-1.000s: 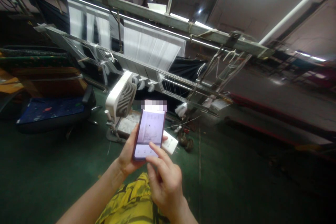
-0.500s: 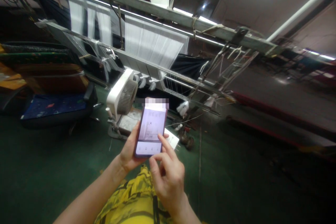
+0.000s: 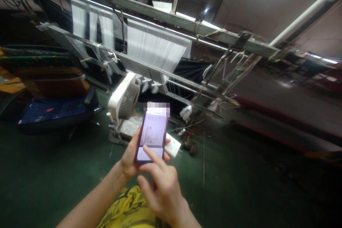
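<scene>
My left hand (image 3: 127, 156) holds a smartphone (image 3: 153, 131) upright, its fingers wrapped behind the dark case. The lit screen shows a pale page with small, unreadable marks, and the top of the picture is blurred out. My right hand (image 3: 162, 192) is free of the phone's weight, with its index finger stretched over the lower screen, touching or almost touching the glass. Below both hands, yellow and black patterned clothing (image 3: 127, 208) shows.
Beyond the phone stand a white box fan (image 3: 124, 101) and a loom with white warp threads (image 3: 156, 46) under metal beams. A blue-seated chair (image 3: 53, 111) is at left, a white rectangular block (image 3: 173, 145) lies ahead, and green floor (image 3: 48, 174) spreads below.
My right hand has shifted left and down, and its index finger now reaches across the lower screen. The phone stays in my left hand, and the scene has shifted only slightly.
</scene>
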A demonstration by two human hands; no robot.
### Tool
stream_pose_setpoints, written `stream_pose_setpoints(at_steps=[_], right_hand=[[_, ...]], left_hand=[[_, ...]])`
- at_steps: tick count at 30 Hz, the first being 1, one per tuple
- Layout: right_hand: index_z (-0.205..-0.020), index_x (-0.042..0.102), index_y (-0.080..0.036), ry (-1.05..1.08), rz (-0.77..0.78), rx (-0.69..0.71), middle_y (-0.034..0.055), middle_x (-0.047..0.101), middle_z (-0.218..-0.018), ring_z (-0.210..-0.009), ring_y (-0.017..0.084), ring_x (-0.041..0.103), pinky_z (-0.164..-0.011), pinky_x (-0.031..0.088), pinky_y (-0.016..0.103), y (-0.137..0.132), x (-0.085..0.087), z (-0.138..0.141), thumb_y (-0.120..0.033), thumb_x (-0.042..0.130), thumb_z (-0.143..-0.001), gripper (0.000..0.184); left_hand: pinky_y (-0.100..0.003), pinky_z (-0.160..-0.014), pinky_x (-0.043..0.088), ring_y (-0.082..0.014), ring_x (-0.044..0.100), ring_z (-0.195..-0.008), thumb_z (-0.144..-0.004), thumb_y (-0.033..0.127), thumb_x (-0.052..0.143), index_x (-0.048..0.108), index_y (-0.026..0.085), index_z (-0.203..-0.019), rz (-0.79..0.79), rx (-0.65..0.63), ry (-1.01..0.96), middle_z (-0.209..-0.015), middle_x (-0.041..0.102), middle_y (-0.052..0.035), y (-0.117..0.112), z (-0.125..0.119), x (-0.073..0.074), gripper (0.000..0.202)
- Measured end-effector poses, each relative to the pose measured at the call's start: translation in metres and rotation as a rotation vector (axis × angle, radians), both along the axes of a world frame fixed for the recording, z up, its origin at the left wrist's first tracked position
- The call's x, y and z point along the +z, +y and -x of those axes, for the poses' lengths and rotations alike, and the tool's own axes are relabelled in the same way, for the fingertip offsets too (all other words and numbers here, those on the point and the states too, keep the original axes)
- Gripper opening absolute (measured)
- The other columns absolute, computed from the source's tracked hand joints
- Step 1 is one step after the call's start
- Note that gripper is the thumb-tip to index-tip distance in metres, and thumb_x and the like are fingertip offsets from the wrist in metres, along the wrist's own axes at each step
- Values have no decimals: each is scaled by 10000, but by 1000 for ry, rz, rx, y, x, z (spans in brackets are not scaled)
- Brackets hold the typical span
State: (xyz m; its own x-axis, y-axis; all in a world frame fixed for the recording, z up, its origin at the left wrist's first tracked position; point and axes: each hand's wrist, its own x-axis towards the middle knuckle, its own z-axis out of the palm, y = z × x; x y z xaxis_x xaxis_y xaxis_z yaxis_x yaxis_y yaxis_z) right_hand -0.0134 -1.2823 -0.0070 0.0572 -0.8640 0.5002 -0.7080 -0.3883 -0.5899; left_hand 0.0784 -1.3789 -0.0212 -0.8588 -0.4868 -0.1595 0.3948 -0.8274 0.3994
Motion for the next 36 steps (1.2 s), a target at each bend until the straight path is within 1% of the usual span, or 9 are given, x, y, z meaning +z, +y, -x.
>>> stream_pose_setpoints(at_steps=[2,4,8,12,14,22,25,30,36], right_hand=[[-910,593,-175,-7,36,34,122,546,-1256,-1040,202,597,-831,505,272,1,1,0,-210,500,-827,129],[-901,594,-176,-18,54,10,119,562,-1237,-1006,195,616,-818,515,269,2,2,2,-194,499,-825,124],[-894,593,-176,-38,78,-22,119,585,-1205,-931,197,646,-788,534,292,3,-1,4,-158,507,-809,122],[-884,591,-183,-76,96,-86,132,571,-1221,-921,211,645,-726,556,296,2,-3,5,-143,508,-803,123],[-874,589,-187,-89,107,-116,132,568,-1223,-950,222,633,-708,561,292,2,-4,5,-136,510,-802,118],[-904,591,-189,-111,85,-155,132,569,-1217,-990,231,614,-709,558,294,3,-7,4,-143,499,-822,132],[-911,596,-180,-114,87,-183,145,579,-1199,-942,224,634,-691,559,293,4,-8,3,-138,487,-831,141],[-903,601,-176,-111,97,-206,159,579,-1196,-789,191,669,-627,561,267,5,-10,3,-145,487,-835,136],[-925,600,-173,-123,79,-243,168,532,-1253,-802,197,670,-662,560,286,5,-11,2,-144,499,-826,144]], left_hand=[[-368,-736,459,-275,648,-755,-828,630,205,525,-29,-1168,24,-69,8,-813,677,-227,-1,-1,-1,808],[-364,-746,449,-284,644,-770,-816,651,189,528,-60,-1149,36,-85,2,-792,672,-238,-1,-1,-1,855],[-382,-747,452,-287,643,-780,-823,637,209,534,-28,-1161,7,-64,21,-818,678,-218,-2,0,0,813],[-400,-757,462,-270,643,-805,-871,535,254,499,58,-1231,-40,59,0,-923,681,-192,-1,2,2,646],[-406,-784,460,-264,643,-825,-880,503,281,474,80,-1259,-60,94,-6,-952,679,-183,-1,3,2,600],[-417,-847,447,-276,632,-901,-879,492,307,443,79,-1286,-82,107,20,-1022,663,-186,-2,3,0,596],[-411,-863,441,-273,627,-923,-881,492,298,456,82,-1278,-77,114,30,-1033,661,-180,-2,2,0,592],[-409,-869,439,-270,624,-934,-885,485,293,457,91,-1279,-81,116,24,-1034,663,-171,0,2,0,580],[-394,-829,458,-266,632,-898,-883,490,288,474,79,-1261,-71,118,-5,-1005,669,-179,2,3,1,588]])
